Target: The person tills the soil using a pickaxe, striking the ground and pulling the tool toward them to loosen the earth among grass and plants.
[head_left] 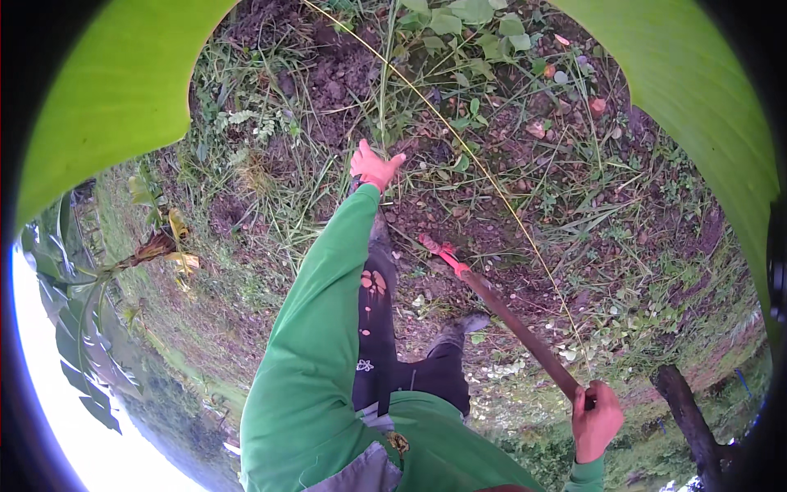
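My left hand (377, 166) reaches out over the weedy soil, thumb and fingers apart, with a dark band at its wrist. Tall green grass stalks (383, 94) rise just beyond its fingers; whether they touch is unclear. Low at the right, my right hand (597, 420) is closed round one end of a long brown stick-like tool (525, 332). Pink-red wrapping (444, 252) covers part of the tool's other end, which points toward the ground near my legs. The tool's exact kind does not show.
A thin yellow string (459, 139) runs slantwise across the plot. Large green leaves (115, 82) frame the upper corners. Broad-leaved weeds (459, 20) grow at the top. A dark stump-like post (689, 418) stands at the right, and a drooping plant (82, 328) at the left.
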{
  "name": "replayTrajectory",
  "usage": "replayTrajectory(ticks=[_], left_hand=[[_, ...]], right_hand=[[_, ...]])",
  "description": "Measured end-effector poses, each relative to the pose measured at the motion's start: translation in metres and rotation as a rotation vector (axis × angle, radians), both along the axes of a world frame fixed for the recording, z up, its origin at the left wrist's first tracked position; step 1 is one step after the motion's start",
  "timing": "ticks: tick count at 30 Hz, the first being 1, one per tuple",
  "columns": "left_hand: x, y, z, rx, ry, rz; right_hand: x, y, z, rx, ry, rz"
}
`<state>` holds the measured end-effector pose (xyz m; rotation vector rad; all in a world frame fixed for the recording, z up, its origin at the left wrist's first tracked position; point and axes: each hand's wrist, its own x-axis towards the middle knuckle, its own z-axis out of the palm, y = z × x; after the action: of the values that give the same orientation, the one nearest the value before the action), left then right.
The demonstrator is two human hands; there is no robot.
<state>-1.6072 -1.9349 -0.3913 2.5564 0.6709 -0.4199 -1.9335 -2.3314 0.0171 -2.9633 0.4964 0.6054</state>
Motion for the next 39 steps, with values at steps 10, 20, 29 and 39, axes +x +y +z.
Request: replayTrajectory(ticks=[10, 20, 29, 39], left_hand=[[0.109, 0.037, -0.089, 0.056, 0.212, 0.103], [0.028, 0.114, -0.066, 0.156, 0.061, -0.079], [-0.14, 0.224, 0.089, 0.588, 0.687, -0.577], [-0.595, 0.391, 0.243, 0.418, 1.196, -0.319]], right_hand=[[0.055, -0.016, -0.007, -0.124, 0.084, -0.034], [0.077, -0.024, -0.009, -0.001, -0.057, 0.073], [0.056, -0.038, 0.012, 0.189, -0.289, 0.263], [-0.02, -0.022, 0.014, 0.184, -0.382, 0.421]])
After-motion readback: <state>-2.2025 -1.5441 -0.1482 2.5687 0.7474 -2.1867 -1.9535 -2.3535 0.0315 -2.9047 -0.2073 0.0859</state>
